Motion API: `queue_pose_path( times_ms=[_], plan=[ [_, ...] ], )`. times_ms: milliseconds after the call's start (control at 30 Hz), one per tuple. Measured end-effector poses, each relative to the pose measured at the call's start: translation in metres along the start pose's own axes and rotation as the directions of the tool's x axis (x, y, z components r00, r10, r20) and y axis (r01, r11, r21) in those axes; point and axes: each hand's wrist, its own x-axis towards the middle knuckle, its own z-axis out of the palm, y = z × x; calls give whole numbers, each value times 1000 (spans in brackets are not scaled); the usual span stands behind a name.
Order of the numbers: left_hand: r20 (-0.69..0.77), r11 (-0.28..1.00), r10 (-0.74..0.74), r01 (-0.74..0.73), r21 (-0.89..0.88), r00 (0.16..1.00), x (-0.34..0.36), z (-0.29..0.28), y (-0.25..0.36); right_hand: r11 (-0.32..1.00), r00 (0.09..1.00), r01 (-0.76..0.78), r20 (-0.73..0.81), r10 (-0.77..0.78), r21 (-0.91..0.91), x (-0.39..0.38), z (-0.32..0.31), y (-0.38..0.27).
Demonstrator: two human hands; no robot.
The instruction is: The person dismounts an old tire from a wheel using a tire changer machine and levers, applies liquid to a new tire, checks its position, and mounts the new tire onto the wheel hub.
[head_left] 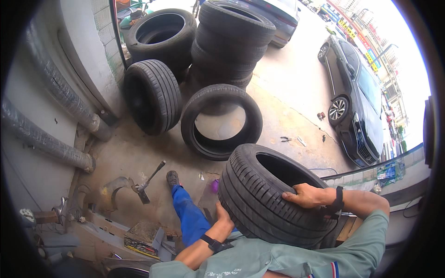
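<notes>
I hold a black tyre [259, 185] against my chest, its opening turned up and away from me. My right hand [306, 195] grips the tread on the near right side. My left hand [224, 221] presses against the tyre's lower left side, partly hidden behind it. Both wrists carry black bands. My leg in blue trousers [187, 214] steps forward below the tyre.
A loose tyre [221, 121] lies flat on the concrete ahead. Behind it, one tyre [152, 96] stands upright, another leans against the wall [162, 34], and a stack [232, 41] rises beside it. A dark car [354, 99] is parked right. A metal lever tool [148, 180] and ribbed hoses [55, 83] sit left.
</notes>
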Motion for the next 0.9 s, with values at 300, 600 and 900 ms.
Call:
queue_pose_path(
  times_ms=[300, 600, 900],
  plan=[
    [69, 992, 123, -122, -20, 990, -27, 69, 215, 992, 980, 126, -157, -121, 21, 2, -120, -172],
    [179, 810, 585, -555, -191, 791, -174, 193, 394, 912, 870, 393, -273, -411, -120, -10, -295, -286],
    [257, 552, 819, -825, -116, 512, -120, 320, 467, 821, 777, 521, -527, -343, 234, 169, -451, -335]
  ],
)
